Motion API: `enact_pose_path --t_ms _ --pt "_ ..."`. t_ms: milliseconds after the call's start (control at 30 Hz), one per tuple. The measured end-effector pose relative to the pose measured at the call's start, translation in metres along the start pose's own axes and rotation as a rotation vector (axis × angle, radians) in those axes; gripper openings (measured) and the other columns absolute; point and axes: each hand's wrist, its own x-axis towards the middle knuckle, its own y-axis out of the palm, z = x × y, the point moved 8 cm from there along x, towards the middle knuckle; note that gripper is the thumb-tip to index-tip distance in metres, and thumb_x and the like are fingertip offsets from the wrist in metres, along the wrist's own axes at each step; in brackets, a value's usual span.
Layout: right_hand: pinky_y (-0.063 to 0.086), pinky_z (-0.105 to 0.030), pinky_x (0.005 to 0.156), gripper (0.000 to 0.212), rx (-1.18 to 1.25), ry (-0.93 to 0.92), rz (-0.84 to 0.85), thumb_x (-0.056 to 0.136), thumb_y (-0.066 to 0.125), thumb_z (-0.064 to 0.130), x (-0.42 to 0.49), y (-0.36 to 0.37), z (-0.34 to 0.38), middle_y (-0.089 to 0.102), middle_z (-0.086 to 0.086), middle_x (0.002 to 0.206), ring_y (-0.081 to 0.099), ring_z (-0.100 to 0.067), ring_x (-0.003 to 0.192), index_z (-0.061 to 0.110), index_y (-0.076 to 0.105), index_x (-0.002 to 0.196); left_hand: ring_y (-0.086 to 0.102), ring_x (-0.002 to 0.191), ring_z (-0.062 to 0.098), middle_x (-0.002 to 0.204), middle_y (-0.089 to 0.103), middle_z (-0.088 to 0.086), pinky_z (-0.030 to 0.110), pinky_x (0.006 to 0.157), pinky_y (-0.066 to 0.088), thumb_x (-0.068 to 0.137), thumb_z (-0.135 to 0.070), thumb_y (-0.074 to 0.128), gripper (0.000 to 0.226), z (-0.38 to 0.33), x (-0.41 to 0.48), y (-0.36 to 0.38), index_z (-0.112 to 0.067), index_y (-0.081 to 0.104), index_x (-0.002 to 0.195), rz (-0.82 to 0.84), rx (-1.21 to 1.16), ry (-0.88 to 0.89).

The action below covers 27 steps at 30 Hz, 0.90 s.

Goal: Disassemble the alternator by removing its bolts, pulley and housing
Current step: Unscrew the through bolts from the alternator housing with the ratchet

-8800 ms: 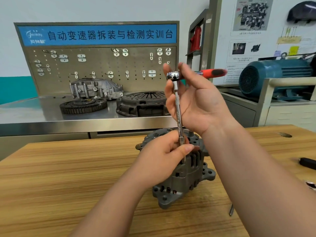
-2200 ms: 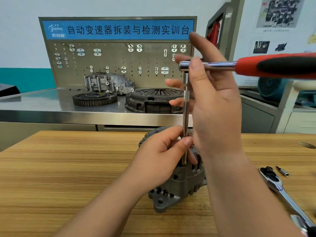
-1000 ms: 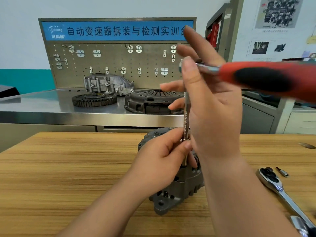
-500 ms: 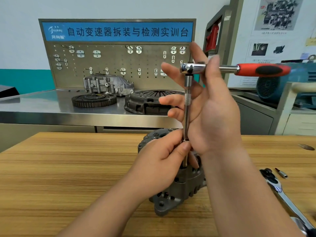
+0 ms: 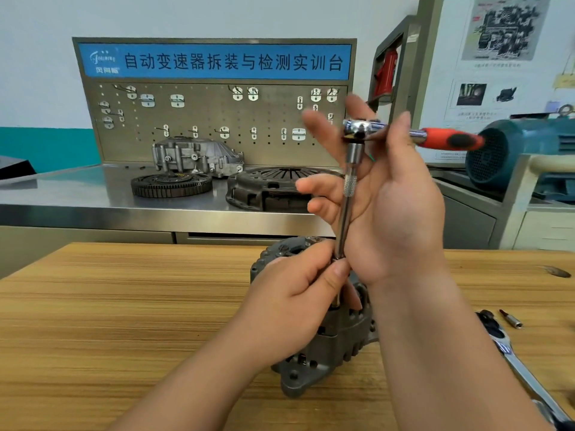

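- The alternator [image 5: 329, 343] stands on edge on the wooden table [image 5: 124, 306], directly under both hands and partly hidden by them.
- The left hand [image 5: 292, 306] rests against the top of the alternator and pinches the lower end of the extension bar [image 5: 345, 219] between thumb and curled fingers.
- The right hand [image 5: 395, 206] is raised above the alternator, fingers splayed and blurred. The ratchet [image 5: 448, 140] sits in the crook of its thumb, with the thumb laid across the steel shaft.
- The extension bar stands almost upright from the alternator housing to the ratchet head. It is polished metal with a knurled band near the top.
- The ratchet has a chrome head and a red and black grip that points right.
- The alternator housing is dull grey cast metal, ribbed with vent slots, with bored mounting lugs at its base.
- The table top has a straight wood grain.
- A second chrome wrench [image 5: 513, 359] and a small bit [image 5: 510, 318] lie on the table to the right, well apart from the alternator.
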Motion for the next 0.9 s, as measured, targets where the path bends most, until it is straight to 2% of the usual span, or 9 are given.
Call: enact_pose_path --t_ms 133,267,367,433,533,633,700,800,900 --pt "0.049 -0.020 0.045 0.040 -0.051 -0.006 0.010 0.103 0.027 0.044 -0.002 0.003 -0.004 0.075 -0.003 0.098 0.067 -0.015 0.056 0.025 0.049 0.130 0.057 0.069 0.002 0.072 0.064 -0.027 0.036 0.068 0.049 0.091 -0.039 0.040 0.017 0.003 0.001 0.000 -0.034 0.056 0.093 -0.011 0.021 -0.034" --pt "0.049 -0.019 0.049 0.026 -0.339 -0.303 -0.043 0.098 0.047 0.024 -0.008 0.008 0.018 0.068 0.001 0.116 0.068 -0.019 0.072 0.035 0.058 0.119 0.066 0.089 0.017 0.091 0.072 -0.019 0.049 0.083 0.053 0.087 -0.042 0.040 0.024 0.007 0.002 0.001 -0.041 0.058 0.103 -0.028 -0.002 -0.105" --pt "0.050 -0.020 0.055 0.029 -0.409 -0.397 -0.023 0.096 0.052 0.012 -0.011 0.014 0.025 0.064 0.019 0.106 0.062 -0.033 0.079 0.034 0.062 0.112 0.067 0.090 0.021 0.093 0.072 -0.019 0.050 0.082 0.053 0.086 -0.043 0.040 0.026 0.007 0.001 0.002 -0.041 0.059 0.103 -0.023 0.006 -0.112" --pt "0.051 -0.021 0.054 0.026 -0.359 -0.349 -0.011 0.097 0.049 0.017 -0.010 0.014 0.021 0.065 0.018 0.109 0.066 -0.027 0.080 0.033 0.059 0.115 0.067 0.088 0.023 0.093 0.072 -0.016 0.050 0.081 0.053 0.087 -0.043 0.041 0.027 0.007 0.001 0.001 -0.034 0.062 0.103 -0.030 -0.007 -0.101" --pt "0.053 -0.021 0.051 0.027 -0.201 -0.207 0.001 0.102 0.036 0.032 -0.006 0.010 0.012 0.061 0.004 0.131 0.072 -0.022 0.078 0.032 0.052 0.123 0.066 0.085 0.027 0.089 0.072 -0.012 0.051 0.079 0.052 0.089 -0.047 0.043 0.028 0.006 0.001 0.000 -0.029 0.062 0.100 -0.034 -0.039 -0.081" --pt "0.053 -0.022 0.048 0.040 -0.066 -0.068 0.016 0.103 0.024 0.041 -0.002 0.006 0.005 0.070 0.001 0.116 0.072 -0.022 0.069 0.024 0.048 0.129 0.064 0.078 0.021 0.082 0.069 -0.017 0.050 0.075 0.051 0.089 -0.051 0.041 0.029 0.003 0.001 0.001 -0.030 0.060 0.098 -0.018 -0.006 -0.051" --pt "0.052 -0.022 0.048 0.040 -0.062 -0.053 0.015 0.103 0.025 0.043 -0.002 0.005 0.002 0.073 -0.001 0.108 0.071 -0.020 0.069 0.024 0.050 0.127 0.063 0.073 0.017 0.077 0.067 -0.020 0.049 0.073 0.051 0.090 -0.044 0.043 0.024 0.004 0.001 0.000 -0.029 0.060 0.094 -0.024 0.017 -0.056" --pt "0.052 -0.022 0.052 0.026 -0.234 -0.241 -0.036 0.100 0.042 0.030 -0.004 0.003 0.014 0.068 -0.003 0.117 0.069 -0.019 0.078 0.029 0.056 0.122 0.066 0.080 0.022 0.084 0.071 -0.018 0.051 0.076 0.053 0.089 -0.043 0.044 0.029 0.007 0.002 0.001 -0.023 0.064 0.097 -0.027 0.016 -0.107" --pt "0.054 -0.028 0.062 0.028 -0.513 -0.513 -0.050 0.096 0.052 0.012 -0.012 0.008 0.034 0.064 0.010 0.115 0.064 -0.016 0.085 0.030 0.059 0.117 0.067 0.085 0.022 0.089 0.072 -0.016 0.051 0.078 0.053 0.089 -0.045 0.043 0.037 0.007 0.002 0.003 -0.018 0.065 0.101 -0.004 0.035 -0.124"
